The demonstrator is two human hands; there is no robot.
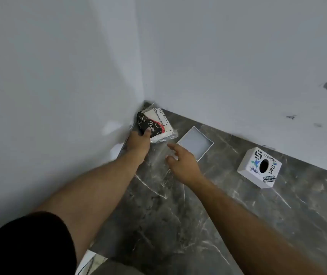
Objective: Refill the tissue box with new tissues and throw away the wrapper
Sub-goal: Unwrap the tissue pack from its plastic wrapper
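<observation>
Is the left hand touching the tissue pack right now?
Touching. The head view shows the left hand gripping the tissue pack, thumb pressed on its dark printed side, by the wall corner.

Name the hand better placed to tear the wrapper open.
Right. The left hand already grips the tissue pack in the corner; the right hand hovers empty just beside its loose plastic end.

Glossy clear plastic wrapper [159, 133], polished dark veined marble counter [178, 211], matt white walls [228, 56]
</observation>
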